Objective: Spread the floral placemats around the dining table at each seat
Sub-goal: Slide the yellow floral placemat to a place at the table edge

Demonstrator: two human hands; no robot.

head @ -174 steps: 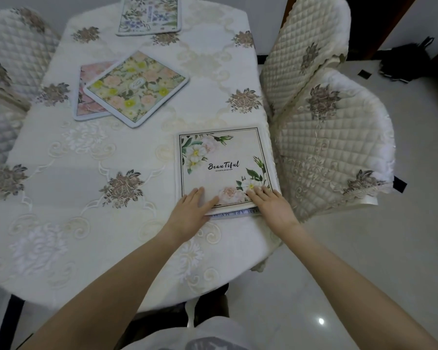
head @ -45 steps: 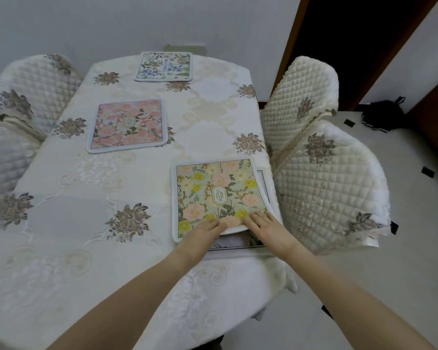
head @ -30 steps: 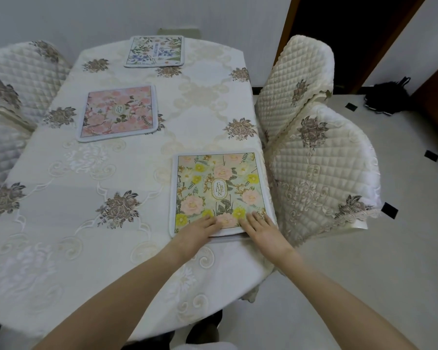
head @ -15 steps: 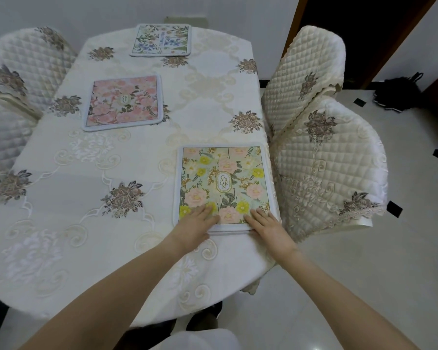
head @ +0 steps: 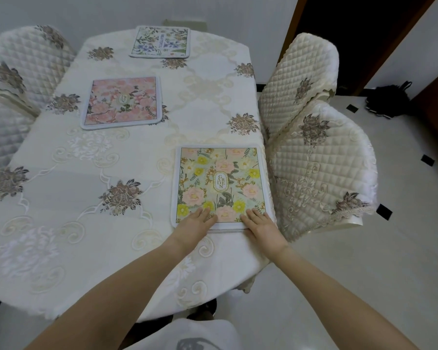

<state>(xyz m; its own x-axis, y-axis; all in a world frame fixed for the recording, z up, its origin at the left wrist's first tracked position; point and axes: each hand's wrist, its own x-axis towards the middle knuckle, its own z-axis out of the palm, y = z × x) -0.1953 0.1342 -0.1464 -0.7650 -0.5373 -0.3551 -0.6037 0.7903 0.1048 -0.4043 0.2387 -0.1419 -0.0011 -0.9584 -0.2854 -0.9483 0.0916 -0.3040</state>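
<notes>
White embroidered tablecloth (head: 137, 157) covers my dining table. My left hand (head: 195, 224) and right hand (head: 262, 224) lie open and flat on the near edge of a yellow-flowered placemat (head: 220, 183) beside a quilted chair (head: 321, 168). I judge I'm squaring it; two placemats sit farther off, so next comes another seat.

The green mat (head: 219, 183), which lay askew over the pink mat (head: 122, 102) on the far left, now sits squared at the right edge, covering the white mat there. The pink mat is fully uncovered. Both hands, left (head: 196, 222) and right (head: 259, 223), have kept flat on the near edge.
</notes>
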